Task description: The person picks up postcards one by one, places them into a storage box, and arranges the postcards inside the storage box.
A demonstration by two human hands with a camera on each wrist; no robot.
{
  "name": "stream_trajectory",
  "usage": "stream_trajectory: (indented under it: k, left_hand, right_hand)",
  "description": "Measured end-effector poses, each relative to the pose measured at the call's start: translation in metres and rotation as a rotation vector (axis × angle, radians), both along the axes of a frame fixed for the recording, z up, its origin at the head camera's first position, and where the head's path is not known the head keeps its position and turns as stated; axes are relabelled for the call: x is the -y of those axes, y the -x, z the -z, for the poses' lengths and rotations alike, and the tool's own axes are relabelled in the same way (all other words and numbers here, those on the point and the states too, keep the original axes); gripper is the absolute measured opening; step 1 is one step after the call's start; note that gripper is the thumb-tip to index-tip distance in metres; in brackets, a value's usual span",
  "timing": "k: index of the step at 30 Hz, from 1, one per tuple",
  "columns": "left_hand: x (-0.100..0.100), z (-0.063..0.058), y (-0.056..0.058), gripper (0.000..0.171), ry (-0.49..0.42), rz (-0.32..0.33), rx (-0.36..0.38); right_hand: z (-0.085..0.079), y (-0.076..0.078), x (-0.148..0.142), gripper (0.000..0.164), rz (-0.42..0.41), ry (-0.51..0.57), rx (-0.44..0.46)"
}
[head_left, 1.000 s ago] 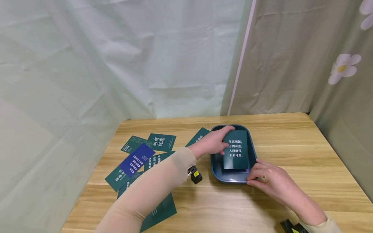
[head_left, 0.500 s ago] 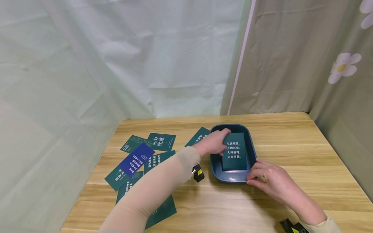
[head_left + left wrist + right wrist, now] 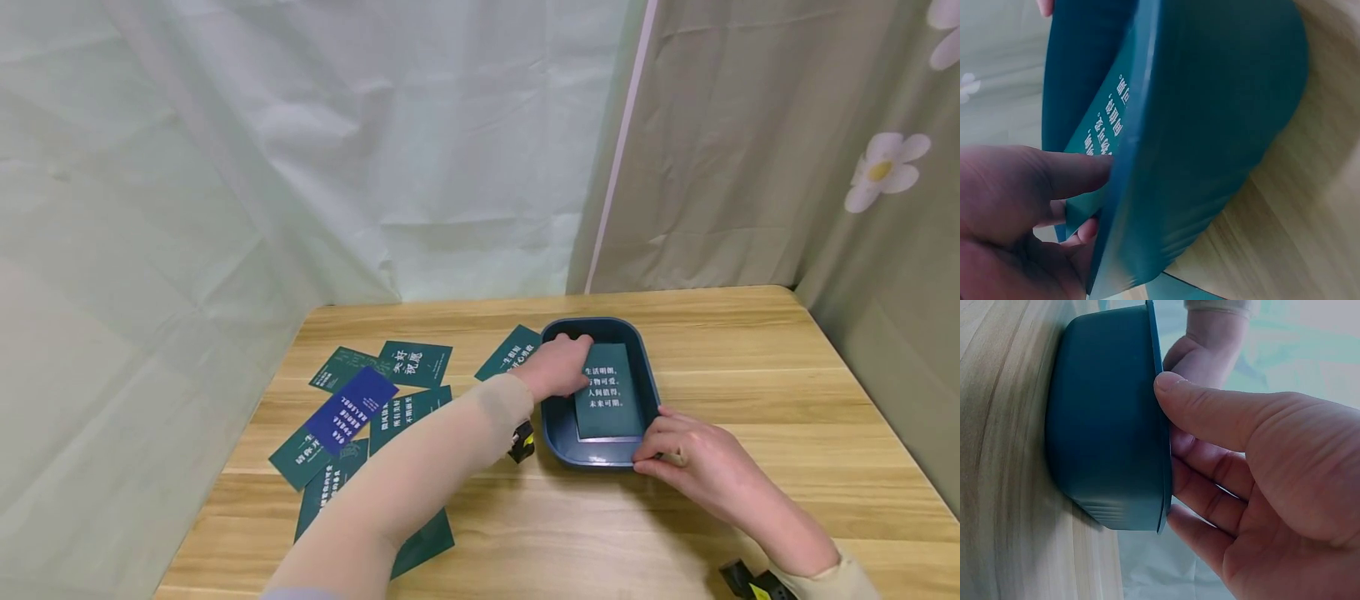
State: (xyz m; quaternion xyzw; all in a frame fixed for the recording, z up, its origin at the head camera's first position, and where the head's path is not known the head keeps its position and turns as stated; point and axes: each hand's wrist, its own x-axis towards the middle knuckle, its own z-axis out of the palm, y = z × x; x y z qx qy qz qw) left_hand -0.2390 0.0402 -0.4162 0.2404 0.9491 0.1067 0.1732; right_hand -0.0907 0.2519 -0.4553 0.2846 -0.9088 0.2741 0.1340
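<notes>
A dark green card (image 3: 611, 392) with white lettering lies inside a dark blue plastic tub (image 3: 600, 454). My left hand (image 3: 557, 365) reaches over the tub's left rim and holds the card by its left edge. In the left wrist view, the thumb crosses in front of the card (image 3: 1105, 119), while the other fingertips sit at its edge, partly hidden. At the tub's near right corner, my right hand (image 3: 693, 454) pinches the rim between thumb and fingers. The right wrist view shows this thumb (image 3: 1197, 406) against the outer side of the tub (image 3: 1107, 419).
Several green cards (image 3: 415, 364) and a blue card (image 3: 352, 408) lie spread and overlapping on the wooden table (image 3: 750, 367) at left. Another green card (image 3: 512, 350) lies beside the tub, partly behind my left hand. Pale curtains (image 3: 450, 150) hang around the table.
The card has come down into the tub and then shifted slightly to the right. My left hand has moved right and a little lower. The right hand stays at the tub's corner.
</notes>
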Motion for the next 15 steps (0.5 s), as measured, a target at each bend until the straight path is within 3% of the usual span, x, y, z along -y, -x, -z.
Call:
stream_trajectory:
  k: [5, 15]
  left_hand:
    - [-0.0052, 0.0016, 0.0011, 0.061, 0.100, 0.011, -0.059]
    - [-0.0103, 0.0031, 0.0008, 0.059, 0.176, 0.011, -0.079]
  right_hand:
    - [0.0005, 0.0009, 0.0006, 0.037, -0.006, -0.001, -0.016]
    - [0.0014, 0.0009, 0.0005, 0.035, -0.015, 0.007, -0.022]
